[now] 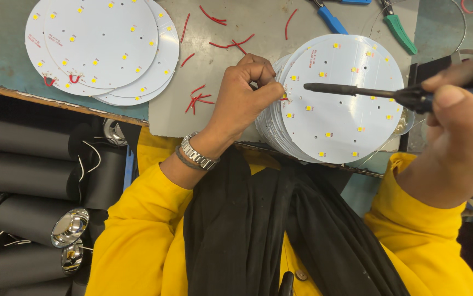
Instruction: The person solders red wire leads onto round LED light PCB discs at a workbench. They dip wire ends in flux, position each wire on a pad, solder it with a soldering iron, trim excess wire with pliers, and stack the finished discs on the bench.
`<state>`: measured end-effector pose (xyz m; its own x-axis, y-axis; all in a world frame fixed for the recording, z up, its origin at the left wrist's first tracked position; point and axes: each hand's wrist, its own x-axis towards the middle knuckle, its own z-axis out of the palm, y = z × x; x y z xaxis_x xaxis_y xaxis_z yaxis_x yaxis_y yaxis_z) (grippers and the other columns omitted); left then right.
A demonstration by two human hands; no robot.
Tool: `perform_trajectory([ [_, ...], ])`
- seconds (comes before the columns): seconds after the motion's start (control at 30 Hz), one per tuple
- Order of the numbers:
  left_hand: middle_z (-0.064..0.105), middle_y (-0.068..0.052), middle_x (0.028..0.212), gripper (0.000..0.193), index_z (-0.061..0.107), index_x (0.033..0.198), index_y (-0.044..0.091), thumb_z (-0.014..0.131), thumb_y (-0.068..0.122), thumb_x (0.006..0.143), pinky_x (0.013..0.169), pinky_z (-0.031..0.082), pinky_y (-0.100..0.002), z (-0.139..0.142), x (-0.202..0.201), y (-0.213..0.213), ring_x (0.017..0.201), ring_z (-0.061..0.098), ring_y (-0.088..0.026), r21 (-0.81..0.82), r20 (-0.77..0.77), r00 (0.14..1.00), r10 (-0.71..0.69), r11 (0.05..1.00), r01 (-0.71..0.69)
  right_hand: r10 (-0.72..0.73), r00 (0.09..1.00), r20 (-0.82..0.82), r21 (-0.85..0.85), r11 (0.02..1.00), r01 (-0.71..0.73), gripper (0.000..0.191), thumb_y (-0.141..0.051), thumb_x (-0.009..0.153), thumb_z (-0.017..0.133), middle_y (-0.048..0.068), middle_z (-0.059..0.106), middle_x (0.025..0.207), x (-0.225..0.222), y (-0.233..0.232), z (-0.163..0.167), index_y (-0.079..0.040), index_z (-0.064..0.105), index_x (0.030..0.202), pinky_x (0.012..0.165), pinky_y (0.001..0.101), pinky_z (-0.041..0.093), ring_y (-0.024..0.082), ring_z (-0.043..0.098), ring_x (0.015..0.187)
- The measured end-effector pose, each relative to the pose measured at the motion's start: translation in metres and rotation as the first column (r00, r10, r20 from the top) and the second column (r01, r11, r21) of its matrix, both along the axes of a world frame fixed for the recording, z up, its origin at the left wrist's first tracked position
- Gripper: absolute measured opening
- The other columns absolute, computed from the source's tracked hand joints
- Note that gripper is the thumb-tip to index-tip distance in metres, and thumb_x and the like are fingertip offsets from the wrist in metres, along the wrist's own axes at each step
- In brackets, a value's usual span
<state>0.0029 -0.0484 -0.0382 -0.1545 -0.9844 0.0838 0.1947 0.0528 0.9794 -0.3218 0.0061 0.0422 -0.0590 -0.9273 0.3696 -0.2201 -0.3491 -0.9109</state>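
Seen from above, the right hand (pixel 456 131) grips a blue-handled soldering iron (pixel 357 91) that lies level, its long axis running across the bench and its dark tip pointing left over a stack of round white LED boards (pixel 340 118). The left hand (pixel 244 96) is clenched, pinching something small at the top board's left edge, just beside the tip. Another board stack (pixel 102 46) and red wire bits (pixel 197 100) lie on the bench (pixel 220 49).

Bright, even light overhead, sharp at the centre.
My right hand (pixel 458 126) at three o'clock looms soft and blurred; the white boards (pixel 340 104) nearly wash out, soft shadow under my left hand (pixel 244 96), dim black tubes (pixel 23 181) at eight o'clock, chrome glinting.
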Motion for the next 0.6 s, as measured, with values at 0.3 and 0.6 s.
perform_trajectory([
  [0.3,0.064,-0.009,0.097,0.011,0.069,0.082,0.002,0.065,0.012,0.083,0.07,0.04,-0.028,0.007,0.006,0.005,0.081,0.049,-0.012,0.233,-0.243,0.969,0.041,0.972,0.018,-0.056,0.981,0.188,-0.158,0.984,0.087,0.057,-0.049,0.114,0.058,0.017,0.071,0.103,-0.019,0.038,-0.055,0.003,0.057,0.137,0.068,0.034,0.057,0.024,0.069,0.081],
  [0.6,0.059,-0.008,0.099,0.021,0.066,0.087,0.001,0.081,0.016,0.088,0.072,0.048,-0.032,0.043,0.007,0.02,0.086,0.058,-0.017,-0.429,0.363,0.903,0.228,0.902,-0.055,-0.091,0.988,-0.123,-0.245,0.968,0.058,0.038,-0.035,0.124,0.061,0.022,0.067,0.135,0.05,0.041,-0.046,-0.009,0.042,0.144,0.102,0.0436,0.059,0.031,0.07,0.125],
])
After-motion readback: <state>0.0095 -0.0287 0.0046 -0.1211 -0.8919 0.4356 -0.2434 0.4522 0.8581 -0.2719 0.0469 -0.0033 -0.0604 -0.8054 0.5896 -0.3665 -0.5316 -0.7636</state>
